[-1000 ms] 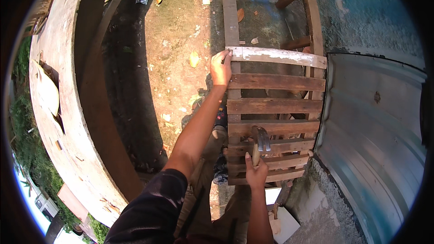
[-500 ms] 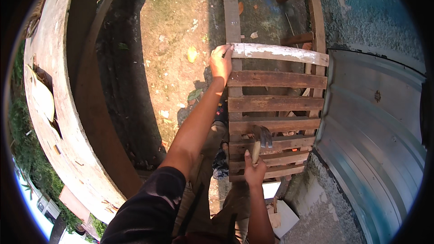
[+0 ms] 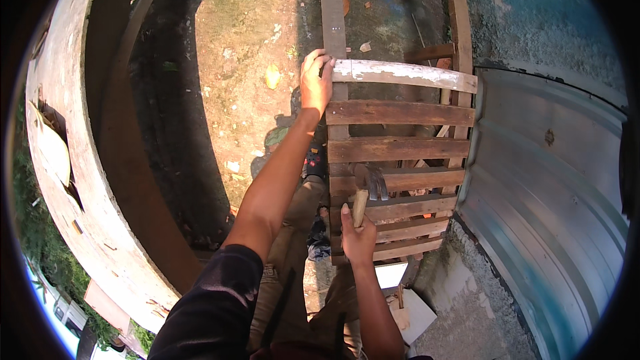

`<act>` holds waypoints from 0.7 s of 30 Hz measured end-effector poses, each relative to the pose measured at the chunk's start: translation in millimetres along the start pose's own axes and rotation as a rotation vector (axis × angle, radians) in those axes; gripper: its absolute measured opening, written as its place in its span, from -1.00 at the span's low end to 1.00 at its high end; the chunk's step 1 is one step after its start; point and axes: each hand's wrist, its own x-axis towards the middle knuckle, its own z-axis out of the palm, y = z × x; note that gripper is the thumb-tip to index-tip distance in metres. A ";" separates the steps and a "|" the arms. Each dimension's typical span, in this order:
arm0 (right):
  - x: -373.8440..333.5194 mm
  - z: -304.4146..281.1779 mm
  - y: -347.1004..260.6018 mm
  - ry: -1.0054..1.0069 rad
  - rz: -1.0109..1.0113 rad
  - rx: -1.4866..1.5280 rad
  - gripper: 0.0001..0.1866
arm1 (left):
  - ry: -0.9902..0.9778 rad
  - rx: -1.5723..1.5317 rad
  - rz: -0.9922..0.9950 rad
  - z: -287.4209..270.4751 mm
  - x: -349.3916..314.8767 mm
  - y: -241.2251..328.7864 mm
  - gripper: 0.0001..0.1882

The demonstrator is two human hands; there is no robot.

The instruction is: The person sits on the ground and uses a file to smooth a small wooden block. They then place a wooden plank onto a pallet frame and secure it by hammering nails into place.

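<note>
My left hand (image 3: 316, 85) grips the left end of a wooden slat (image 3: 407, 75) with flaking white paint, its fingers closed around that end. The slat lies across two long rails of a wooden frame (image 3: 335, 30). Nearer to me, several bare brown slats (image 3: 400, 113) cross the same frame with gaps between them. In my right hand (image 3: 359, 241) is a claw hammer (image 3: 360, 208), held by its wooden handle. The dark metal head is above the nearer slats, apart from the white-painted one.
To the left stands a large curved-looking wooden board (image 3: 100, 207) with a dry leaf (image 3: 52, 150) on it. A corrugated metal sheet (image 3: 533, 180) and a rough wall (image 3: 533, 27) border the frame on the right. Dry leaves (image 3: 273, 76) litter the ground.
My right hand has raised the hammer slightly farther forward over the slats. My left hand keeps hold of the white-painted slat's end. The whole view has shifted a little.
</note>
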 end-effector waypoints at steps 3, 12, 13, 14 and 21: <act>0.9 -1.4 8.3 0.005 -0.005 -0.028 -0.53 | -0.054 -0.101 -0.261 3.2 -1.8 19.2 -0.77; -3.3 -16.8 30.6 0.054 0.032 -0.051 -0.49 | -0.029 -0.184 -0.239 9.8 -2.6 -1.3 -0.78; -3.1 -19.1 31.5 0.056 0.033 -0.051 -0.49 | -0.024 -0.184 -0.235 10.7 -3.5 -5.4 -0.78; -2.6 -21.1 30.9 0.062 0.042 -0.060 -0.49 | -0.023 -0.185 -0.231 11.7 -3.6 -5.7 -0.78; 5.2 -31.6 32.6 0.075 0.078 -0.028 -0.50 | 0.039 -0.199 -0.189 21.7 -9.7 -15.8 -0.78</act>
